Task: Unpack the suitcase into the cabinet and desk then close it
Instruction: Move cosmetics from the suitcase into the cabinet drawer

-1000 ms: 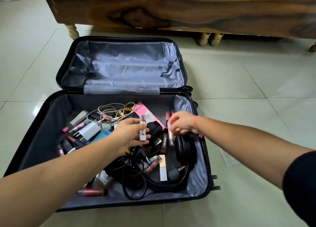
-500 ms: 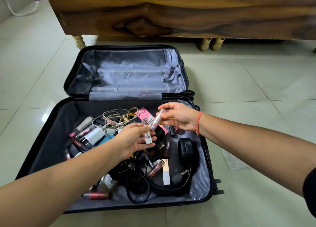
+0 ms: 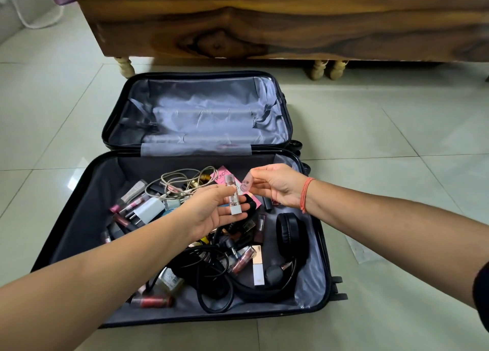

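Over the open suitcase on the floor, our left hand holds a tube and our right hand pinches a second tube beside it, likely gathering both for one trip.

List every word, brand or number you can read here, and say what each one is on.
"POND'S": on the pink packet in the suitcase.
Label on the small bottle near the front edge: print too small to read.
Markings on the clear tube pinched by the left hand: too blurred to read.
The capped tube pinched by the right hand: no legible text.
Nothing else is readable.
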The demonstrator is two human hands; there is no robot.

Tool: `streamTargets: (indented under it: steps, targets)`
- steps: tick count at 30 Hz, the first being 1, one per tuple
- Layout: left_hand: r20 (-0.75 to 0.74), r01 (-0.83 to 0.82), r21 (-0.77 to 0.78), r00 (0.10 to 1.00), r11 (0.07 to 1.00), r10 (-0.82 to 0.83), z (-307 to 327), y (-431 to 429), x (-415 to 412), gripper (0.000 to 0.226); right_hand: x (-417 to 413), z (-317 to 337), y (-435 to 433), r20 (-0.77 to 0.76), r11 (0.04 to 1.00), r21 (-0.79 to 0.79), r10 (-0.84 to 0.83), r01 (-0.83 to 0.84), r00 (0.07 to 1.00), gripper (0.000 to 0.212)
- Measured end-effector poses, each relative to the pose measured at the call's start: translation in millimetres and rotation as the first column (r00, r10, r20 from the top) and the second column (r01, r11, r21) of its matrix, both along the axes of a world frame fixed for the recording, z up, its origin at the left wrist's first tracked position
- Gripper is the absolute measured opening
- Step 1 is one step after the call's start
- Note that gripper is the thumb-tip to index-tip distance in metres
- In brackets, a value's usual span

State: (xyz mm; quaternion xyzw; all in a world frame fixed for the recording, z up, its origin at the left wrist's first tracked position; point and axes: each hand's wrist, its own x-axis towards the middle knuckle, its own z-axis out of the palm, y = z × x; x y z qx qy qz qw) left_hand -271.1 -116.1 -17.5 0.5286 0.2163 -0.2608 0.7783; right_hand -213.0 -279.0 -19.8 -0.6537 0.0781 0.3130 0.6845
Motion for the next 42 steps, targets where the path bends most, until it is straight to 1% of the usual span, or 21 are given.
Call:
streamTargets:
  steps: [3,8,11,13,14,16,18,20,21,22,23,25,27,28,31,35,37,38,39,40,42]
  targets:
    - [-0.016,0.042,-0.003,0.999,0.999,-0.042,-1,-2,-1,0.020,-4,2,0,0.055,1.000,-0.024,-0.010,0.011,0.998,0.005]
    - [0.031,0.178,0.018,0.983,0.984,-0.179,5,10,6,0.027,-10,13,17,0.295,0.990,-0.139,0.076,-0.036,0.952,0.020]
    - [0.033,0.173,0.017,0.984,0.985,-0.173,2,11,3,0.025,-17,16,23,0.311,0.983,-0.180,0.093,-0.038,0.946,0.019]
    - [0.011,0.174,0.051,0.985,0.983,-0.174,-3,9,-1,0.022,-19,11,16,0.337,0.965,-0.262,0.120,-0.030,0.934,0.016]
    - [-0.003,0.179,0.071,0.984,0.981,-0.180,-6,9,-4,0.021,-20,7,10,0.382,0.930,-0.368,0.179,-0.028,0.907,0.017]
    - [-0.022,0.195,0.107,0.981,0.975,-0.194,-8,10,-7,0.019,-19,0,-4,0.437,0.737,-0.674,0.457,-0.054,0.775,0.022]
    - [-0.033,0.189,0.132,0.982,0.973,-0.186,-12,11,-8,0.020,-23,-3,-16,0.200,0.377,-0.907,0.781,-0.190,0.592,0.030]
    - [-0.029,0.168,0.158,0.986,0.973,-0.166,-14,14,-6,0.021,-32,-6,-22,-0.179,-0.051,-0.945,0.908,-0.325,0.379,0.036]
    - [-0.023,0.163,0.173,0.987,0.971,-0.161,-15,15,-6,0.020,-37,-8,-23,-0.297,-0.188,-0.922,0.905,-0.338,0.306,0.035]
    - [-0.018,0.164,0.191,0.986,0.968,-0.163,-16,17,-6,0.020,-41,-10,-23,-0.328,-0.232,-0.916,0.903,-0.326,0.278,0.034]
    - [-0.016,0.171,0.211,0.985,0.963,-0.171,-18,19,-7,0.020,-44,-12,-23,-0.293,-0.204,-0.931,0.912,-0.304,0.286,0.033]
    - [-0.021,0.173,0.241,0.985,0.955,-0.173,-19,25,-11,0.021,-48,-17,-20,-0.099,-0.031,-0.977,0.942,-0.213,0.320,0.031]
    - [-0.022,0.144,0.258,0.989,0.955,-0.143,-22,31,-13,0.022,-53,-24,-14,0.077,0.128,-0.980,0.950,-0.152,0.304,0.031]
    - [-0.020,0.122,0.259,0.992,0.958,-0.121,-23,34,-13,0.022,-56,-29,-8,0.103,0.148,-0.976,0.959,-0.158,0.265,0.032]
    - [-0.015,0.089,0.252,0.996,0.964,-0.088,-23,38,-14,0.021,-76,-49,11,0.032,0.066,-0.975,0.986,-0.211,0.161,0.035]
    - [-0.019,0.112,0.231,0.994,0.966,-0.111,-21,37,-15,0.020,-82,-63,16,0.041,0.128,-0.946,0.959,-0.297,0.282,0.024]
    - [-0.017,0.119,0.228,0.993,0.966,-0.118,-19,40,-16,0.018,-72,-56,12,-0.019,0.126,-0.905,0.943,-0.406,0.333,0.026]
    - [-0.021,0.124,0.228,0.992,0.966,-0.123,-19,42,-17,0.017,-67,-50,8,-0.038,0.169,-0.858,0.921,-0.486,0.387,0.026]
    - [-0.030,0.134,0.225,0.991,0.965,-0.131,-20,44,-19,0.018,-63,-44,3,-0.040,0.288,-0.765,0.871,-0.576,0.489,0.022]
    - [-0.043,0.146,0.221,0.989,0.964,-0.140,-20,45,-21,0.019,-61,-36,-1,-0.060,0.456,-0.617,0.786,-0.641,0.616,0.016]
    - [-0.066,0.171,0.205,0.985,0.964,-0.160,-22,46,-24,0.024,-55,-24,-10,-0.159,0.727,-0.289,0.606,-0.623,0.780,0.013]
